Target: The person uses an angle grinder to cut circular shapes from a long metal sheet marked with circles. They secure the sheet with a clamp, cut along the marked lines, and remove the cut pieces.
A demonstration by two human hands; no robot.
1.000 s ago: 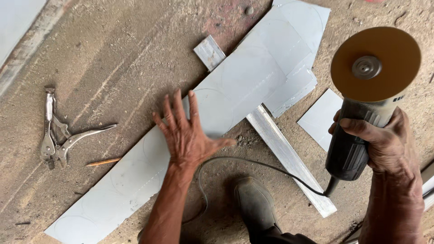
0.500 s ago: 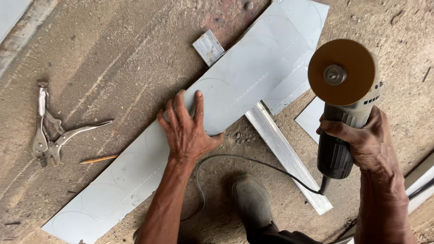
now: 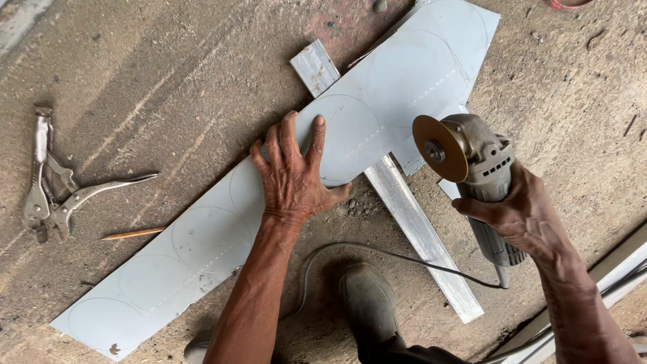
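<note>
My left hand (image 3: pixel 293 175) presses flat, fingers spread, on a long grey metal sheet (image 3: pixel 202 243) marked with several drawn circles. The sheet lies diagonally on the concrete floor and rests across a flat metal bar (image 3: pixel 418 229). My right hand (image 3: pixel 522 216) grips the body of an angle grinder (image 3: pixel 482 168). Its orange cutting disc (image 3: pixel 439 148) is tilted on edge, just above the sheet's right part, close to my left thumb side. The grinder's black cord (image 3: pixel 377 253) runs across the floor below the sheet.
Locking pliers (image 3: pixel 57 192) lie open on the floor at the left, with a pencil (image 3: pixel 131 234) beside them. My dark shoe (image 3: pixel 367 307) stands near the bottom centre. Pale metal strips (image 3: pixel 623 273) lie at the right edge.
My right hand has brought the grinder down and left toward the sheet, turning the disc from face-on to edge-on. My left hand stays pressed on the sheet.
</note>
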